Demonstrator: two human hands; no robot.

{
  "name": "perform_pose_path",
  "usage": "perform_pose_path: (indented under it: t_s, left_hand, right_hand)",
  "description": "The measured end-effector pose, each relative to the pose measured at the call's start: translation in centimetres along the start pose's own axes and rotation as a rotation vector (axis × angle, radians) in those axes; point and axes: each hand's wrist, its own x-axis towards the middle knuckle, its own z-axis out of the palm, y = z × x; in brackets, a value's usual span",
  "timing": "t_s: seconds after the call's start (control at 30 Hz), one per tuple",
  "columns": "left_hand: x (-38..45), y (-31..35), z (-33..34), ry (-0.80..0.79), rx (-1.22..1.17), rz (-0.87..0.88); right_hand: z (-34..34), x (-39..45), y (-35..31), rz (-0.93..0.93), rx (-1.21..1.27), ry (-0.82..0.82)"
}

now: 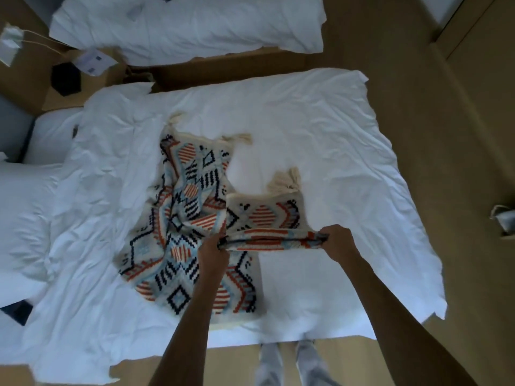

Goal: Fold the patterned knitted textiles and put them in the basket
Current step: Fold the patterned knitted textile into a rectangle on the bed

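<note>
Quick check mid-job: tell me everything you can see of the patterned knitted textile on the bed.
The patterned knitted textile is cream with rust-orange, light-blue and dark navy geometric motifs and cream tassels at its corners. It lies rumpled and partly spread on the white bedding. The left hand and the right hand each grip a gathered fold of it, held stretched between them above the rest, one tasselled corner lying beyond the fold. No basket can be clearly identified.

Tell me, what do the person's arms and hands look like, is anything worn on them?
Both arms are bare as far up as the picture shows: no sleeves in view. The left hand and right hand wear no gloves, and I can make out no watch, ring or bracelet, though the picture is dim and somewhat blurred.
</note>
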Motion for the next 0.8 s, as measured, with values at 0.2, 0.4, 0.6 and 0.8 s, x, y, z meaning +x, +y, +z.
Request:
perform_pose_path:
  t_s: [0.2,0.4,0.6,0.8]
  left_hand:
    - [-4.2,-4.3,1.8,-0.176,0.167,-0.05]
    - [-9.5,-7.1,2.7,-0.404,0.401,-0.102]
    - [-13.1,-10.9,5.1,-0.37,0.18,-0.141]
    - [-11.7,-10.9,7.9,-0.144,-0.152,0.023]
  right_hand:
    - [4.1,-4.0,2.1,0.057,-0.237,-0.224]
    - [7.5,-8.4,4.4,0.15,-0.33,-0.434]
    - [10.4,-10.2,7.7,0.16,-0.202,-0.267]
    - [12.8,-7.8,7.8,0.18,0.197,0.151]
